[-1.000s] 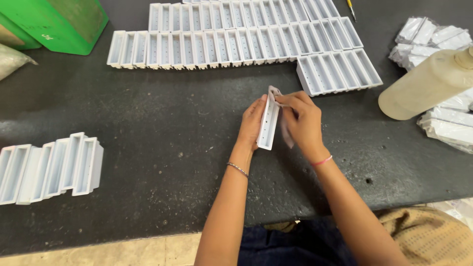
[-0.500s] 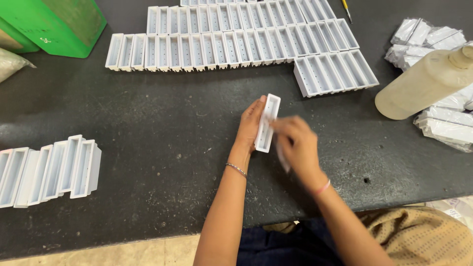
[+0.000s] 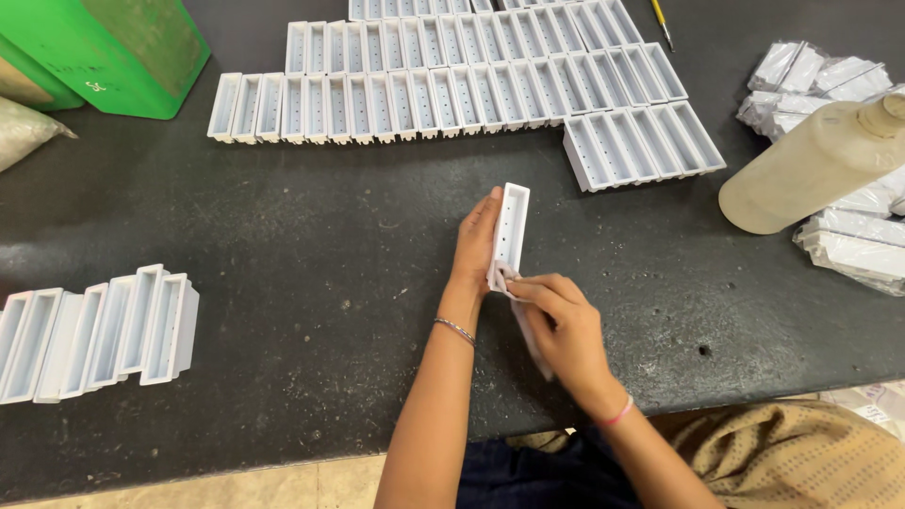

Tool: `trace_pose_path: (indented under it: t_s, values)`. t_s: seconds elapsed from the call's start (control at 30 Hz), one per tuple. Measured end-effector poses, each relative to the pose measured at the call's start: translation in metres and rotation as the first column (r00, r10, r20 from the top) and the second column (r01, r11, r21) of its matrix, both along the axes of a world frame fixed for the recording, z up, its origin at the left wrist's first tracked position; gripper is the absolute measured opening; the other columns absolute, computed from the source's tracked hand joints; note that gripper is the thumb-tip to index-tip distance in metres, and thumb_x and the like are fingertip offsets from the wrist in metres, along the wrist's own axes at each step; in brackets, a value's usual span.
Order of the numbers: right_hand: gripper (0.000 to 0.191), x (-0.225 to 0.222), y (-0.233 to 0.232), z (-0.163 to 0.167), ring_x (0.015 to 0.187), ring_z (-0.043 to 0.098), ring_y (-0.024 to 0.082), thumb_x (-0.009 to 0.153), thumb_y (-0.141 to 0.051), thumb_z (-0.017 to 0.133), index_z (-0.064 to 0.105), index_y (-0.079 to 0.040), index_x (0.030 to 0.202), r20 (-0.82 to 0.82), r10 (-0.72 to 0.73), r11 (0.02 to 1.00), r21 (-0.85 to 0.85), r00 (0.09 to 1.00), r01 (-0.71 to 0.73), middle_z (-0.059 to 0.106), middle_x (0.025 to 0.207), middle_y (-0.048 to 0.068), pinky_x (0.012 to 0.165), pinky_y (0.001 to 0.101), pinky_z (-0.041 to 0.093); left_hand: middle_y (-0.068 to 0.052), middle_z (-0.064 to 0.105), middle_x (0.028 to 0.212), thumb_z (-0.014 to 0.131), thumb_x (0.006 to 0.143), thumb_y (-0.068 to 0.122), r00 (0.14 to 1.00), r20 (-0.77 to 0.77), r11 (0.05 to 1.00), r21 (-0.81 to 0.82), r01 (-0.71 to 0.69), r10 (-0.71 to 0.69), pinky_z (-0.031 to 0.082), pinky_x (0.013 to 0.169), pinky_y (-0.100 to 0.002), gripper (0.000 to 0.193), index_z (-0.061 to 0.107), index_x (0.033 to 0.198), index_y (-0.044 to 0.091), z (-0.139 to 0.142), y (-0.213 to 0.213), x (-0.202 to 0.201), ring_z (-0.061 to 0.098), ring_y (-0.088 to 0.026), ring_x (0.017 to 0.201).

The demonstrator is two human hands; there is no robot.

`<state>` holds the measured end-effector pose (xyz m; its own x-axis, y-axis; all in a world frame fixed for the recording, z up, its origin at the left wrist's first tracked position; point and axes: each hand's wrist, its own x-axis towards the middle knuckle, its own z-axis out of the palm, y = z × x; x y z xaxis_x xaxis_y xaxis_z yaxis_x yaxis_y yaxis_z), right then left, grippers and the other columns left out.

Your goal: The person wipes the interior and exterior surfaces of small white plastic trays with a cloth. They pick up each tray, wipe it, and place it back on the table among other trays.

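— White plastic, that long open tray [image 3: 510, 229], standing almost on end off the dark worktop [image 3: 311, 245], with the left hand [image 3: 477, 247] flat along its left side, fingers pressed up against it in a steady grip.

— And the right hand [image 3: 564, 325]?

— Just below the tray's lower end, fingers pinched together on a small pale cloth [image 3: 517, 297] that touches the tray's bottom edge and hangs under the palm.

— What's around that grip?

— Beyond it, up the worktop, rows of matching trays [image 3: 443, 90] lie side by side, one long row plus a shorter block of about six to the upper right; too many to count exactly. Far left of the grip, a leaning stack [image 3: 99, 332] of roughly seven more.

— And to the right?

— One cloudy plastic bottle [image 3: 815, 165] on its side, well apart from the hands, resting among wrapped white packets [image 3: 853, 247]. One green box [image 3: 113, 52] sits at the far upper left.
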<state>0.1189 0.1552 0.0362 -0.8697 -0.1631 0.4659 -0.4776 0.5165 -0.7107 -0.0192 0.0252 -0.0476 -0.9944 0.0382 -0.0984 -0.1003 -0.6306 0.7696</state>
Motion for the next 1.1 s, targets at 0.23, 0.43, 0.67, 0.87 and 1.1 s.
trace_pose_path:
  t_s: [0.23,0.43,0.67,0.87,1.1]
  values:
    - [0.018,-0.031,0.027,0.012,0.094,0.070,0.013,0.094,-0.003,0.067,0.077,-0.004,0.110,0.120,-0.063,0.954,-0.283,0.991,0.095,0.073,0.107,0.006,0.082,0.0276,0.056,0.006,0.064,0.077,0.065,0.099,0.044,1.000,-0.008,0.999,0.050,-0.001,0.002,0.047,0.054,-0.020,0.034,0.072,0.105,0.011,0.012,0.007,0.007,0.057,-0.002,0.062]
    - [0.022,-0.087,0.014,0.017,0.084,0.069,0.010,0.094,-0.005,0.069,0.075,-0.002,0.114,0.089,-0.235,0.924,-0.288,0.968,0.250,0.071,0.098,0.005,0.075,0.0242,0.053,0.003,0.070,0.086,0.068,0.099,0.037,0.999,-0.028,0.997,0.071,-0.014,0.016,0.052,0.060,-0.021,0.032,0.073,0.114,0.009,0.019,0.012,0.007,0.062,-0.004,0.070]
    - [0.022,-0.097,-0.012,0.026,0.073,0.061,0.010,0.095,0.002,0.065,0.075,-0.002,0.114,-0.050,-0.170,0.971,-0.179,0.984,0.159,0.069,0.098,0.007,0.066,0.0259,0.049,0.000,0.071,0.098,0.068,0.101,0.029,0.994,-0.108,0.998,0.061,0.001,0.006,0.054,0.072,-0.023,0.028,0.072,0.115,0.006,0.005,0.011,-0.001,0.064,-0.007,0.083]
    - [0.029,-0.095,-0.004,0.030,0.077,0.065,0.016,0.090,0.008,0.064,0.076,-0.005,0.113,-0.132,-0.064,0.997,-0.049,0.989,0.058,0.070,0.102,0.009,0.068,0.0289,0.051,0.001,0.070,0.097,0.067,0.102,0.026,0.992,-0.126,0.994,0.112,0.009,0.006,0.053,0.071,-0.023,0.024,0.071,0.115,0.007,-0.005,0.016,-0.003,0.062,-0.006,0.083]
    - [0.025,-0.035,-0.005,0.018,0.085,0.073,0.023,0.083,0.006,0.067,0.076,-0.006,0.103,-0.057,0.098,0.993,0.066,0.994,-0.094,0.073,0.101,0.009,0.073,0.0306,0.057,0.002,0.070,0.091,0.065,0.103,0.027,0.999,-0.014,0.997,0.071,-0.043,0.044,0.051,0.064,-0.023,0.023,0.074,0.112,0.008,0.001,0.007,-0.003,0.062,-0.006,0.076]
